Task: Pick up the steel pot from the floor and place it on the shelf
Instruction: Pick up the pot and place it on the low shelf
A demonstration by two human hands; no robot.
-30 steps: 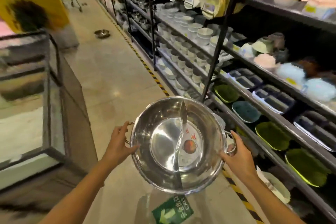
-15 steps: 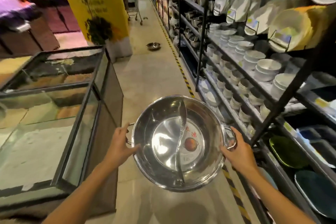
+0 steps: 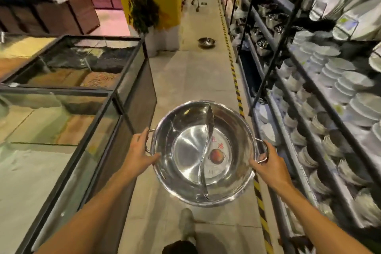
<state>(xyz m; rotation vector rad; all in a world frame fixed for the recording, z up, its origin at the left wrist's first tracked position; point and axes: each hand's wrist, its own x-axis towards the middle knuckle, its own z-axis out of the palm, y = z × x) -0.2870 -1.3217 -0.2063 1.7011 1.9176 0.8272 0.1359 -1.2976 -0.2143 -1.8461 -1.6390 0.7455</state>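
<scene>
Swinging left since a second ago, the view now looks straight down the aisle; the pot (image 3: 204, 153) hangs level at waist height, not yet shelved. Left hand (image 3: 138, 153) and right hand (image 3: 269, 164) each clamp one handle. One shelf (image 3: 305, 97) flanks right; a second pot (image 3: 206, 42) sits on the floor (image 3: 191, 80) ahead.
</scene>
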